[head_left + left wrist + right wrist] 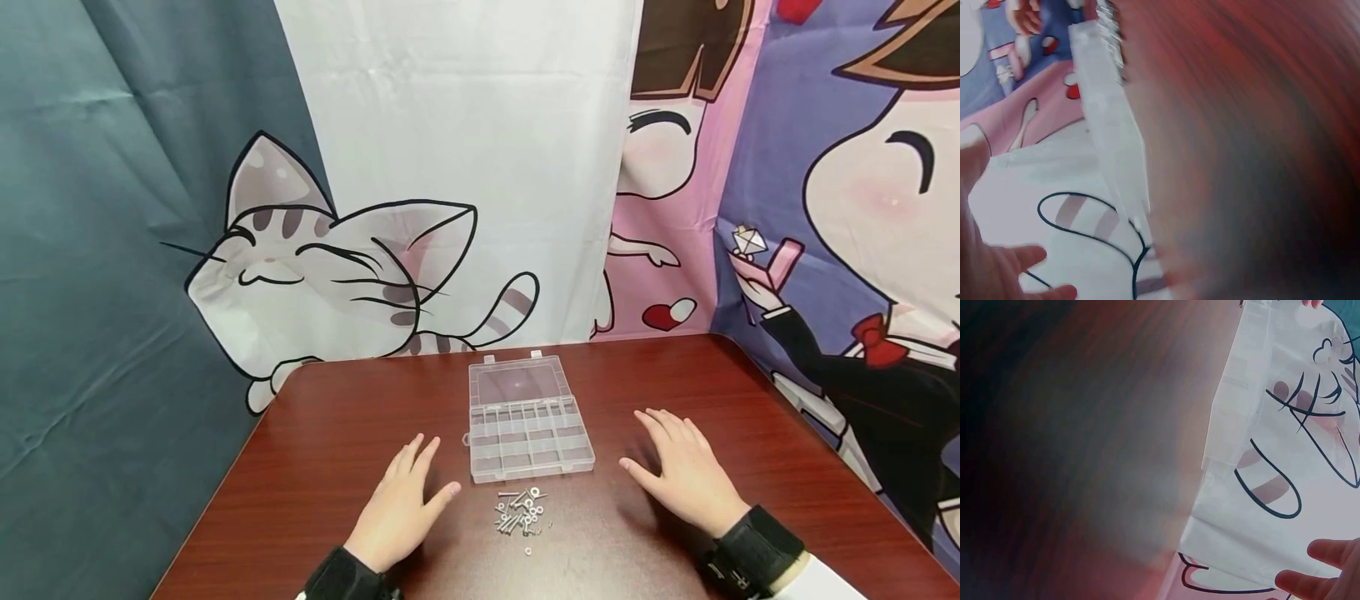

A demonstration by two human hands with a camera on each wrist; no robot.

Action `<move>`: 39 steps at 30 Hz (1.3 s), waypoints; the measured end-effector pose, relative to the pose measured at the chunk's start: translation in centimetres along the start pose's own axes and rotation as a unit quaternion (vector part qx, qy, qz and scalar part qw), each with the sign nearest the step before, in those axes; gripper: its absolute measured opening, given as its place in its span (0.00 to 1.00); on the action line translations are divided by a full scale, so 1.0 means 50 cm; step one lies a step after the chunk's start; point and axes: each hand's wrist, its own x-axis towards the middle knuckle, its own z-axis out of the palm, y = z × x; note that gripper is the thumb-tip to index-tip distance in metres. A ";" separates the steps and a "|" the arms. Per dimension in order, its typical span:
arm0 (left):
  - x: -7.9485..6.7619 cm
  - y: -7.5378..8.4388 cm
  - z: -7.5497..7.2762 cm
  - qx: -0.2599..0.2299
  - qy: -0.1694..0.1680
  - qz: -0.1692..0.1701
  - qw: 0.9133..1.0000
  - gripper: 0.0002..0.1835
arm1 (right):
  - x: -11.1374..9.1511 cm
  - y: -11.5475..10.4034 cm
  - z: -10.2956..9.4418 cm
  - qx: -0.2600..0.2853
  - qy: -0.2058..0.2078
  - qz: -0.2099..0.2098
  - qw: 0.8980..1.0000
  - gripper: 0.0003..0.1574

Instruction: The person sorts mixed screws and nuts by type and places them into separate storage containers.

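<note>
A clear plastic compartment box (pixel 531 435) lies on the table with its lid (pixel 519 379) folded back, away from me. Just in front of it is a small pile of metal screws and nuts (pixel 519 512), with one loose nut (pixel 528 551) nearer to me. My left hand (pixel 402 506) is held left of the box and pile, fingers spread, holding nothing. On the right side my right hand (pixel 684 472) hovers with its fingers extended, apart from the box. Both wrist views show the box edge-on, and fingertips (pixel 1310 584) appear low in the right one.
The reddish-brown wooden table (pixel 360 400) reaches back to a cloth backdrop (pixel 465 108) printed with a cartoon cat. A second printed cloth (pixel 757 167) hangs along the right side. Black bands (pixel 757 546) sit around both wrists.
</note>
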 end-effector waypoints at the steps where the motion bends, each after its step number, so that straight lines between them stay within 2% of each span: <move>1: 0.005 0.001 -0.001 -0.030 -0.008 -0.014 0.999 0.46 | 0.001 -0.001 0.001 0.001 -0.001 -0.001 1.000 0.46; 3: 0.018 0.003 -0.002 -0.099 -0.020 -0.041 0.994 0.46 | 0.002 -0.003 0.002 0.005 0.000 -0.003 1.000 0.45; 5: 0.035 0.003 -0.001 -0.168 -0.028 -0.061 0.984 0.45 | 0.005 -0.008 0.003 0.012 0.004 -0.008 1.000 0.43; 8: 0.063 0.002 0.005 -0.268 -0.040 -0.087 0.959 0.40 | 0.012 -0.019 0.006 0.018 0.011 -0.021 1.000 0.34; 11: 0.095 0.004 0.017 -0.353 -0.050 -0.112 0.928 0.35 | 0.023 -0.041 0.012 0.013 0.005 -0.043 0.999 0.22; 13: 0.116 0.006 0.026 -0.389 -0.050 -0.126 0.911 0.34 | 0.033 -0.062 0.018 0.009 -0.007 -0.062 0.998 0.15; 15: 0.134 0.008 0.036 -0.412 -0.048 -0.134 0.900 0.34 | 0.043 -0.087 0.025 0.005 -0.021 -0.084 0.996 0.11; 17: 0.148 0.009 0.046 -0.424 -0.046 -0.138 0.894 0.33 | 0.053 -0.116 0.032 0.006 -0.034 -0.105 0.994 0.09; 19: 0.157 0.010 0.056 -0.426 -0.044 -0.135 0.893 0.33 | 0.062 -0.146 0.039 0.009 -0.051 -0.130 0.990 0.07; 22: 0.164 0.010 0.071 -0.417 -0.044 -0.131 0.899 0.32 | 0.074 -0.191 0.050 0.011 -0.085 -0.173 0.981 0.05; 25: 0.167 0.009 0.081 -0.401 -0.041 -0.121 0.907 0.30 | 0.085 -0.229 0.065 -0.003 -0.116 -0.218 0.969 0.08; 29: 0.172 0.010 0.088 -0.400 -0.045 -0.098 0.910 0.26 | 0.095 -0.262 0.086 -0.030 -0.130 -0.255 0.958 0.11; 35: 0.186 0.016 0.097 -0.412 -0.054 -0.081 0.906 0.24 | 0.103 -0.282 0.113 -0.054 -0.145 -0.260 0.953 0.15; 39: 0.190 0.017 0.101 -0.405 -0.053 -0.080 0.909 0.24 | 0.107 -0.289 0.131 -0.060 -0.151 -0.245 0.956 0.17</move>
